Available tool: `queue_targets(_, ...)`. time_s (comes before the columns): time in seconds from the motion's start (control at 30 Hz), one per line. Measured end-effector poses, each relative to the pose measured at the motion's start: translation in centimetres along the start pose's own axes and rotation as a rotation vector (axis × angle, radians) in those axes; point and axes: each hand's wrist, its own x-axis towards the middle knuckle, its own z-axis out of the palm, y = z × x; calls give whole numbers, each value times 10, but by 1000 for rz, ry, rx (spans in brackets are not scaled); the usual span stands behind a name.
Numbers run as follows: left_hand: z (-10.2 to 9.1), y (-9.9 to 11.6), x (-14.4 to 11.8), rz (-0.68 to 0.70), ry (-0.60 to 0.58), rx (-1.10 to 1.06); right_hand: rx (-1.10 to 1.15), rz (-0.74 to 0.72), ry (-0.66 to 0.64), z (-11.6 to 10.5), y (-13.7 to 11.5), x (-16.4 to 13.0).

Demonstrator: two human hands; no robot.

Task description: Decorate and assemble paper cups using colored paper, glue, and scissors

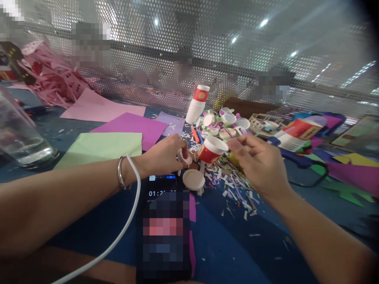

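My left hand (pixel 166 154) pinches a small white paper ring (pixel 186 157) near the middle of the blue table. My right hand (pixel 258 163) hovers just right of a cut-down red and white paper cup (pixel 212 150), fingers curled near its rim; whether it grips the cup I cannot tell. A round white cup bottom (pixel 193 180) lies below the cup. Paper scraps (pixel 233 185) are strewn under both hands. A silver bangle (pixel 121 173) circles my left wrist.
A phone (pixel 164 228) with a white cable (pixel 118 236) lies in front of me. Coloured paper sheets (pixel 103 144) lie at left, a glass jar (pixel 20 134) at far left. A stack of paper cups (pixel 197 103) and several cut cup pieces (pixel 227 122) stand behind. A perforated metal screen (pixel 207 51) backs the table.
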Motion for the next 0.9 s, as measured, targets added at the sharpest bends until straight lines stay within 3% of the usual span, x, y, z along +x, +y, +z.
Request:
queue_targets(0.1, -2, 4, -1, 5, 19, 18, -125, 45, -38, 3, 4, 3)
queue_targets(0.23, -2, 7, 0, -23, 96, -6, -267, 1, -90, 6, 9, 4)
queue_targets(0.5, 3, 5, 1, -39, 103, -27, -271, -8, 18, 8, 17, 4)
queue_targets(0.67, 4, 3, 2, -32, 114, -67, -380, -81, -3, 7, 18, 5)
queue_targets(0.8, 6, 0, 4, -20, 153, -125, -239, -64, 151, 0, 11, 9)
queue_targets(0.9, 7, 1, 3, -14, 167, -150, -40, -60, 329, -20, 16, 23)
